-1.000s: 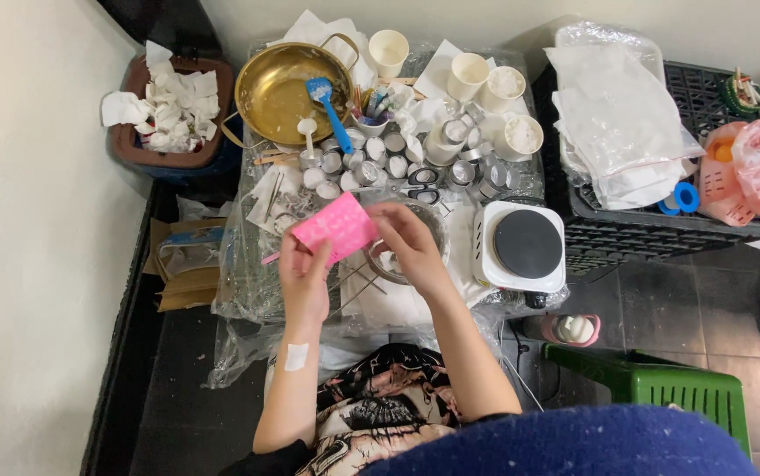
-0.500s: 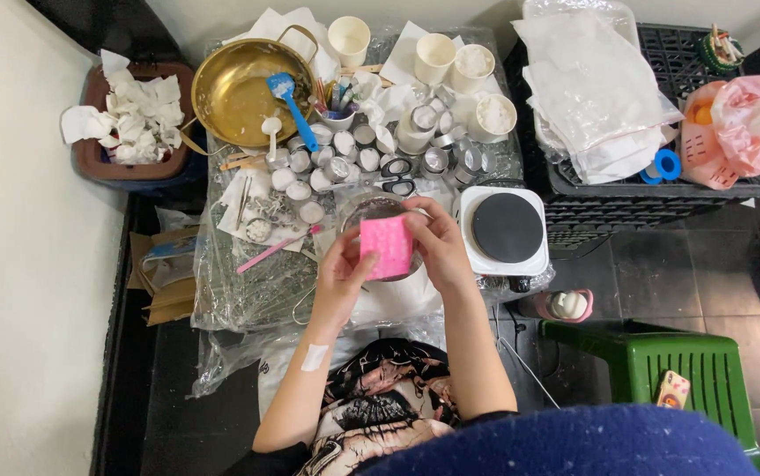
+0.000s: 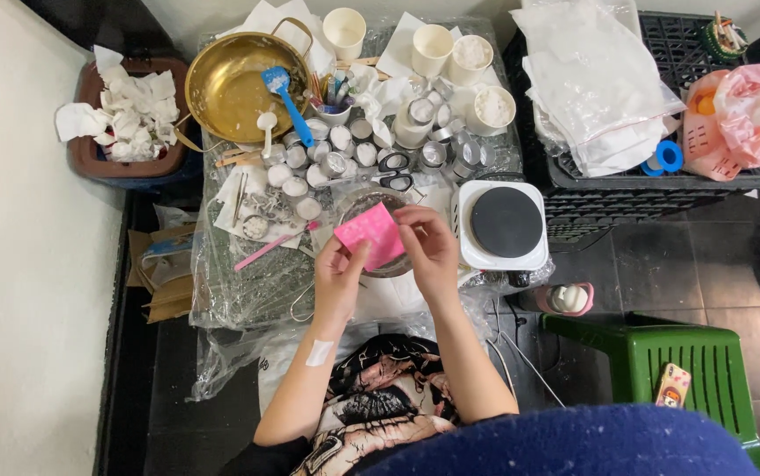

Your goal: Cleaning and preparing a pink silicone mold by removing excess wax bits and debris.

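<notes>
Over the bowl, pink packet between both hands

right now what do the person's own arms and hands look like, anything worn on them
Both arms are bare to above the elbow, with no sleeves, gloves, rings or watch visible. The left hand and right hand are bare. The only marking is a small white adhesive patch stuck on the left forearm.

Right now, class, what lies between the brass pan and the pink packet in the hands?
In the head view, small white candle cups lie between the brass pan and the pink packet.
</notes>
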